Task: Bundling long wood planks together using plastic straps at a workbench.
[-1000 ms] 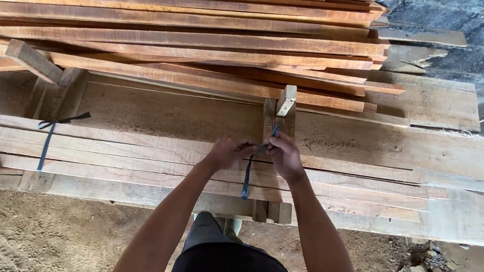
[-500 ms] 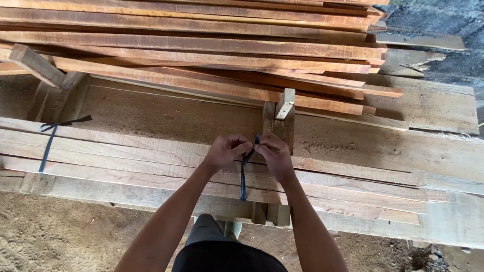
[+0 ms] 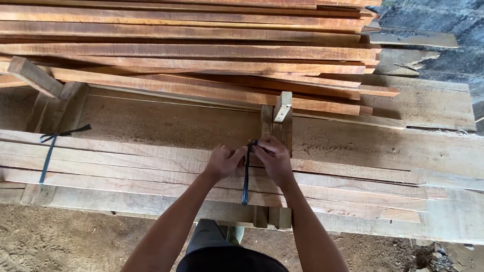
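A: Dark plastic strap [image 3: 245, 180] ran across the bundle of pale sawn wooden slats [image 3: 125, 167] on the table [image 3: 439, 156]. Left hand [image 3: 223, 161] and right hand [image 3: 273, 157] each had fingers closed, pinching its ends.

B: Judgement: keep tension even, knot tight against the far slat edge. Strap lay between both hands.

Both hands, left [image 3: 223, 162] and right [image 3: 274, 159], pinch a dark strap [image 3: 245, 183] wrapped around the near bundle of planks [image 3: 125, 167]; a second strap [image 3: 47, 157] sits further left.
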